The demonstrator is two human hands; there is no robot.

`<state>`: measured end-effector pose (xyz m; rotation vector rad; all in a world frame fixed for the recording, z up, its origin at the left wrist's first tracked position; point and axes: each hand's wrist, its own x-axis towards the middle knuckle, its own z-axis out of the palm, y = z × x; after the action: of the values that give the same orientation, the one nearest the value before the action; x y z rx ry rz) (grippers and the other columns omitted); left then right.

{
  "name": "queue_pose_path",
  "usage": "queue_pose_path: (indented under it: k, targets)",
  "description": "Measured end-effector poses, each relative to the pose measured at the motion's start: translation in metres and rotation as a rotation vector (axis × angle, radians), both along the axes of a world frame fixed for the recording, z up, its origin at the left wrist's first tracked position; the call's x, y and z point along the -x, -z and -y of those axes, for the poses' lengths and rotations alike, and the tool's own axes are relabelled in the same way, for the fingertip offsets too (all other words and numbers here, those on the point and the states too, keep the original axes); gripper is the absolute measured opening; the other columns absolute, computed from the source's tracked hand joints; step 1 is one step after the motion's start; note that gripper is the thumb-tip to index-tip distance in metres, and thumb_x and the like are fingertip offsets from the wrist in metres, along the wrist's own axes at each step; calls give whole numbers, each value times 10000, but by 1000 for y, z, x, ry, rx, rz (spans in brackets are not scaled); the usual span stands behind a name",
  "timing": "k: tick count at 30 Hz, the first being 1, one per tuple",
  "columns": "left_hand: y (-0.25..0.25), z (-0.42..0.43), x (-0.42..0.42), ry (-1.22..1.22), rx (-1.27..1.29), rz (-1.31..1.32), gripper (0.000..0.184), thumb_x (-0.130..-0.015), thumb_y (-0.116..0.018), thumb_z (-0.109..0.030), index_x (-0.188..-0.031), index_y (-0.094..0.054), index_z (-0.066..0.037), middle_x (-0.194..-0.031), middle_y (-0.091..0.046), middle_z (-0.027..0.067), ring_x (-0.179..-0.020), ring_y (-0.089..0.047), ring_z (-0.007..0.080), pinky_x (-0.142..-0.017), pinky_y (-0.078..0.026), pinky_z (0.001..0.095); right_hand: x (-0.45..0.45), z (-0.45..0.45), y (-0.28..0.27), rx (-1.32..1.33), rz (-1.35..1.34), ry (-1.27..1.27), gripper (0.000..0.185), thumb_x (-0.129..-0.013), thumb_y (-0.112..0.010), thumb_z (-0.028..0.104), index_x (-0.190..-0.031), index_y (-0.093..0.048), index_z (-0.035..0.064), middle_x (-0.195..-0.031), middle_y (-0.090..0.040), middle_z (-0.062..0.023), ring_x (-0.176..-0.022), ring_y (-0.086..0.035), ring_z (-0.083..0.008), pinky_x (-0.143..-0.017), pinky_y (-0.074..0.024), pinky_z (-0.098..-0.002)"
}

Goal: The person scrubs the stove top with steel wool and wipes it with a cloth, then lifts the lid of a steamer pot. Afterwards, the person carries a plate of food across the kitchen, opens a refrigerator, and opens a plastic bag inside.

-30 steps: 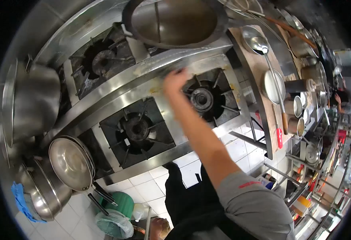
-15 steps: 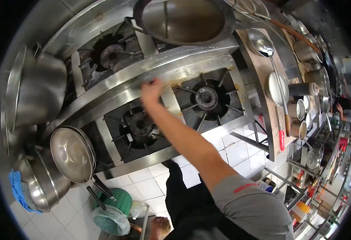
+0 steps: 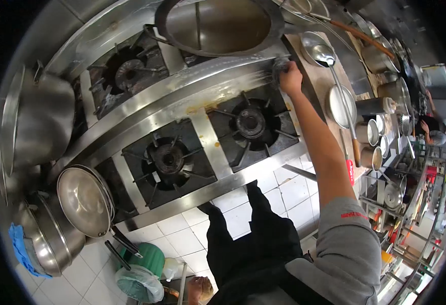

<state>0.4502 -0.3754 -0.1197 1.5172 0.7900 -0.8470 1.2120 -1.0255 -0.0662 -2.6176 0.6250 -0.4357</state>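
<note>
My right hand [image 3: 291,80] reaches to the far right end of the stove [image 3: 233,178], its fingers closed on a dark grey scouring pad [image 3: 278,72]. The pad presses against the steel ledge behind the front burners, beside the wooden board. Yellow-brown stains [image 3: 202,107] mark the steel to the left of it. The right front burner [image 3: 251,123] lies below and left of this hand. At the bottom edge, my left hand [image 3: 196,290] hangs low with curled fingers around something beige that I cannot make out. A grey pole [image 3: 183,284] stands beside it.
A large wok [image 3: 223,25] sits at the back. Stacked frying pans [image 3: 83,201] and a big pot [image 3: 42,119] crowd the left. Ladles and bowls cover the wooden board [image 3: 317,86] on the right. A green bin [image 3: 149,259] stands on the floor. Another person [image 3: 436,133] is far right.
My right hand has swept along the steel ledge from the middle of the stove to its right end, with the scouring pad. The left hand stays low. The view has shifted slightly.
</note>
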Motion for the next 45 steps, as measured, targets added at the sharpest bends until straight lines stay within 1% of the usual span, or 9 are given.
queue_pose_path:
  k: [2, 5, 13, 22, 25, 37, 40, 41, 45]
  targets:
    - [-34, 15, -33, -151, 18, -246, 94, -823, -660, -96, -895, -696, -47, -876, -712, 120, -750, -694, 256, -694, -580, 342, 21, 15, 0, 270, 98, -306, 303, -787, -621, 91, -1090, -635, 84, -1193, -624, -163, -1050, -588, -387, -904, -502, -423]
    - [-68, 20, -87, 988, -329, 584, 135, -848, -632, -131, -947, -689, -58, -918, -707, 132, -785, -688, 283, -703, -576, 367, 26, 22, 19, 450, 117, -438, 312, -817, -536, 47, -1110, -634, 82, -1200, -609, -156, -1087, -559, -370, -915, -492, -435]
    - [-75, 40, -135, 443, -224, -176, 244, -913, -580, -197, -975, -707, 1, -893, -717, 153, -764, -675, 257, -695, -540, 378, 205, 53, 24, 508, -233, -511, 449, -835, -511, 76, -1271, -617, 73, -1350, -449, -275, -1168, -490, -438, -997, -445, -472]
    - [-64, 55, -127, 800, -279, 291, 219, -897, -572, -200, -934, -723, -45, -910, -706, 183, -801, -684, 322, -701, -541, 401, 127, 47, 7, 444, -315, -702, 441, -814, -534, 37, -1243, -628, 82, -1384, -475, -187, -1163, -493, -387, -1011, -442, -458]
    - [-65, 67, -122, 433, -275, -112, 190, -884, -575, -163, -965, -715, -62, -939, -698, 180, -807, -678, 344, -704, -551, 425, 128, 49, 1, 498, -321, -747, 434, -814, -551, 55, -1238, -628, 103, -1387, -480, -196, -1181, -497, -389, -1007, -449, -451]
    - [-7, 50, -31, 598, -255, 1, 210, -906, -601, -174, -954, -725, -11, -875, -721, 178, -785, -693, 250, -727, -541, 356, 55, 44, 21, 575, -216, -660, 346, -867, -470, 80, -1171, -630, 46, -1306, -483, -265, -1145, -473, -451, -989, -436, -480]
    - [-57, 73, -86, 244, -229, -130, 182, -903, -602, -132, -955, -722, -4, -896, -722, 173, -779, -687, 233, -725, -538, 340, 89, 48, 17, 570, -309, -659, 363, -869, -471, 61, -1196, -627, 56, -1335, -468, -248, -1153, -473, -439, -1006, -429, -478]
    - [-45, 62, -71, 699, -324, 266, 180, -894, -622, -126, -951, -717, 15, -887, -723, 170, -761, -678, 210, -711, -534, 327, 114, 55, 20, 564, -400, -669, 364, -861, -503, 61, -1202, -630, 66, -1369, -437, -229, -1211, -456, -440, -1028, -441, -465]
    - [-85, 92, -120, 219, -221, -150, 180, -879, -632, -138, -944, -718, 6, -888, -722, 168, -776, -688, 208, -708, -536, 328, 85, 51, 24, 621, -313, -661, 338, -834, -511, 72, -1141, -652, 45, -1349, -466, -243, -1174, -476, -452, -1022, -426, -480]
